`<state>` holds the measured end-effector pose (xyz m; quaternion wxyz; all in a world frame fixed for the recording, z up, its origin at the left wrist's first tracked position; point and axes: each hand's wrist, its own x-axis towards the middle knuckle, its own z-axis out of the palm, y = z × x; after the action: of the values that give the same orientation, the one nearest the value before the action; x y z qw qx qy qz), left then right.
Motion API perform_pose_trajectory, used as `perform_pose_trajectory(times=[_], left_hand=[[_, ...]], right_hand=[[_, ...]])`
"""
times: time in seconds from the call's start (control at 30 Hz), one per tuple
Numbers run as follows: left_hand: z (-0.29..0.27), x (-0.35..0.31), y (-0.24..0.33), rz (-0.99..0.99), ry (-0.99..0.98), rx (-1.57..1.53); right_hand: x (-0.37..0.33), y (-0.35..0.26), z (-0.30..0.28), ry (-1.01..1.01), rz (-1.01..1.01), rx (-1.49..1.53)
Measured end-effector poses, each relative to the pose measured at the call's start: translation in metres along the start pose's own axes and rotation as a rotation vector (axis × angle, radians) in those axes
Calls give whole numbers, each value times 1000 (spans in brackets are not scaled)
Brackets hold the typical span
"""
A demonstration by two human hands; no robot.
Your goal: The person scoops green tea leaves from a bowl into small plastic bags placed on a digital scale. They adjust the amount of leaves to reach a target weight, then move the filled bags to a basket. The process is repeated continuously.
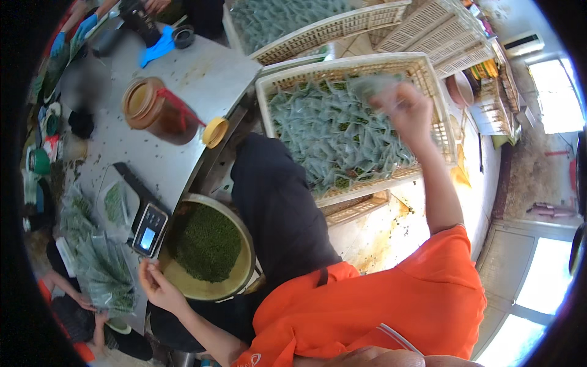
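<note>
My right hand (408,116), smeared by motion, is over the far right part of a cream plastic crate (361,194) with a blurred clear plastic bag (374,87) at its fingers. Many small clear bags with green contents (342,134) fill that crate. My left hand (162,289) is at the left rim of a round basin (246,269), fingers curled together; whatever they may hold is too small to make out. Chopped green leaves (208,241) lie in the basin. Just beyond the left fingers stands a digital scale (150,229), a filled bag (114,205) on its plate.
On the metal table (165,162) are a brown jar (150,110) with a red strap, a yellow lid ring (215,133) and a pile of filled bags (101,269). Another full crate (330,30) stands behind. Other people's gloved hands (85,25) show at far left.
</note>
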<state>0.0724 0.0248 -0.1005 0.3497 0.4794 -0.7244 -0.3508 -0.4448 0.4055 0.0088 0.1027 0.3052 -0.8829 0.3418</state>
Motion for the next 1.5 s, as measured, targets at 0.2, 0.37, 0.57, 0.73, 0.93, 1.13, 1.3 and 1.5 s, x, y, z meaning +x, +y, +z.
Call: perform_pose_trajectory(times=[0.2, 0.37, 0.57, 0.73, 0.93, 1.13, 1.3, 1.5], left_hand=[[48, -27, 7, -60, -232, 30], [65, -31, 29, 84, -326, 209], [65, -44, 44, 143, -352, 309], [78, -45, 67, 239, -394, 345], [66, -61, 24, -14, -613, 330], [81, -88, -54, -400, -1096, 812], [154, -91, -50, -580, -957, 676], [155, -96, -70, -335, -792, 642]], right_hand=[[7, 235, -122, -34, 356, -761], [-76, 342, -87, 107, 565, -839], [-111, 318, -8, -343, 779, -856], [-135, 392, -50, -794, 531, -870], [-118, 439, -54, -487, 483, -715], [-55, 128, 67, 173, -103, -434], [-16, -131, 144, 129, -474, 126], [-9, -302, 255, -50, -621, 641]])
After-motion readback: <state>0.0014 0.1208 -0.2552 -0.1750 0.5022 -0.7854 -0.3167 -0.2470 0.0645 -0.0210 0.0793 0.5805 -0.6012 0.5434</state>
